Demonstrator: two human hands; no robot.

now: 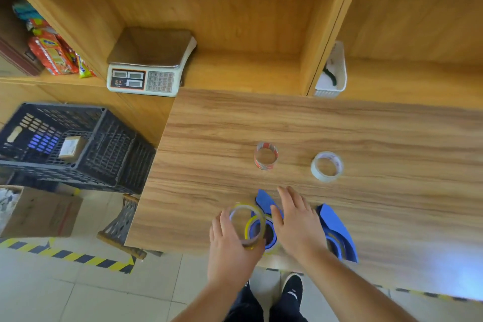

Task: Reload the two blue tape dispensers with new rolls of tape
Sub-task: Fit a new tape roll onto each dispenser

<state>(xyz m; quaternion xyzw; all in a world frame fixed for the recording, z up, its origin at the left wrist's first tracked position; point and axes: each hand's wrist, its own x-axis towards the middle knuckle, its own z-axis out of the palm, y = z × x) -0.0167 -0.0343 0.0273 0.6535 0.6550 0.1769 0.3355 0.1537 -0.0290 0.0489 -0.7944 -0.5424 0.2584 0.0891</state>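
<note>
my left hand has its grip clamped on a near-empty yellow-edged tape roll beside the left blue dispenser — my right hand hovers spread open over it. the second dispenser and two new rolls sit on the worktop.

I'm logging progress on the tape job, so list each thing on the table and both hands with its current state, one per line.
Left hand: fingers closed on a near-empty yellow-edged tape ring, lifted.
Right hand: open, fingers spread over the left blue dispenser, holding nothing.
Right blue dispenser: on the table, untouched.
Red-printed tape roll: on the table, unused.
White tape roll: on the table, unused.
</note>
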